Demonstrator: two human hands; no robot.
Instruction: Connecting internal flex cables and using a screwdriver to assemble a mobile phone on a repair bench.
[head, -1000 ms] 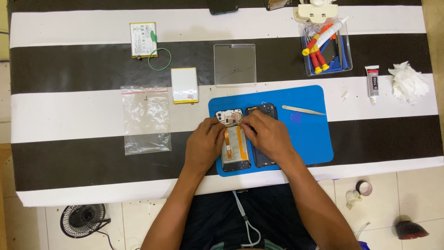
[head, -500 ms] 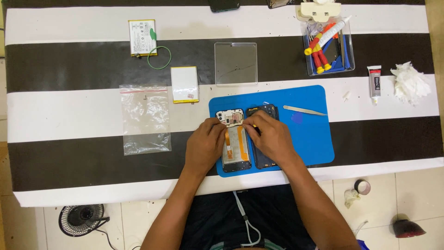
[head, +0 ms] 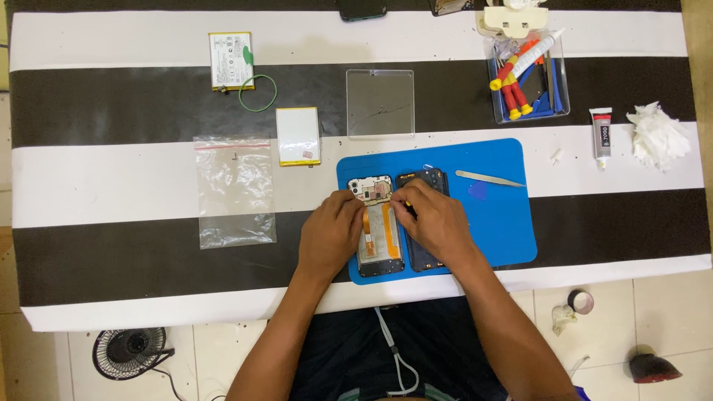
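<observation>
We see left hand [head: 332,232], right hand [head: 434,220] fingertips pinching opened phone [head: 379,229] on blue mat [head: 505,223]; tweezers [head: 489,178] lie apart, mat's right side bare.

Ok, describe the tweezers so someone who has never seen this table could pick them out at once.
Find the blue mat at the middle of the striped table. On its upper right part, right of the right hand, lie the tweezers: the only slim, silver, pointed tool there, apart from the two opened phones.
</observation>
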